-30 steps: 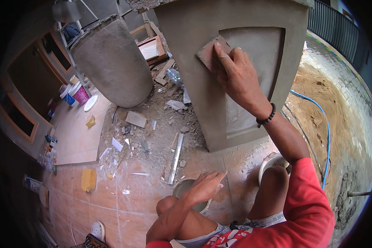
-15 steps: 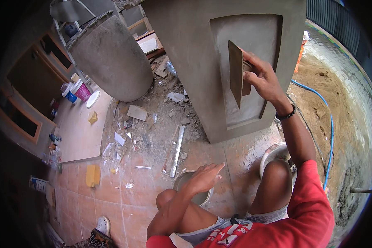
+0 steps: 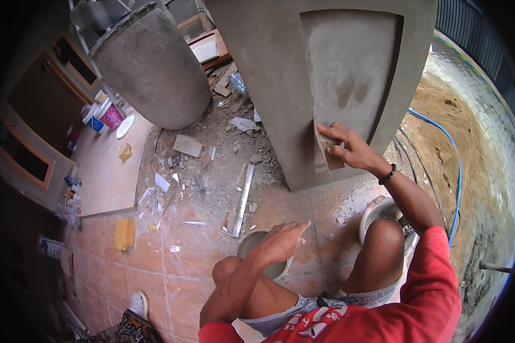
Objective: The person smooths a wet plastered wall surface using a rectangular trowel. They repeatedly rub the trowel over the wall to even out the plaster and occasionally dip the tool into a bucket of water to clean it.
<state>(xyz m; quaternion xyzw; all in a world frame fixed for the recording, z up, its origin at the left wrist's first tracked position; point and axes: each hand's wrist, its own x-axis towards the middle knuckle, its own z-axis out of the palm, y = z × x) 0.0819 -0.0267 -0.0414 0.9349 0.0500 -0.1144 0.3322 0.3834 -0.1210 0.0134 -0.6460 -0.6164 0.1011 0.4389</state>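
My right hand (image 3: 349, 147) grips a plasterer's float (image 3: 321, 150) by its back. The float stands on edge at the lower left border of the recessed panel (image 3: 355, 54) in a grey cement-plastered pillar (image 3: 263, 68). Two darker patches mark the plaster inside the recess. My left hand (image 3: 279, 243) is held out flat, holding nothing, with the fingers stretched to the right. Below it is a round bucket (image 3: 247, 243) with grey contents, partly covered by the hand and forearm. Beside my right knee sits another bucket (image 3: 375, 208), half hidden by the leg.
Rubble and a metal strip (image 3: 244, 200) lie left of the pillar. Behind them stands a large rounded plastered form (image 3: 154, 71). A yellow sponge-like block (image 3: 125, 234) rests on the tiles. To the right, a blue hose (image 3: 455, 151) crosses the sand (image 3: 440, 108). Another person's shoe (image 3: 139, 304) shows lower left.
My right hand has brought the float down and slightly left, from mid-panel to the recess's lower left edge. Dark patches now show in the panel. My left hand stays almost still.
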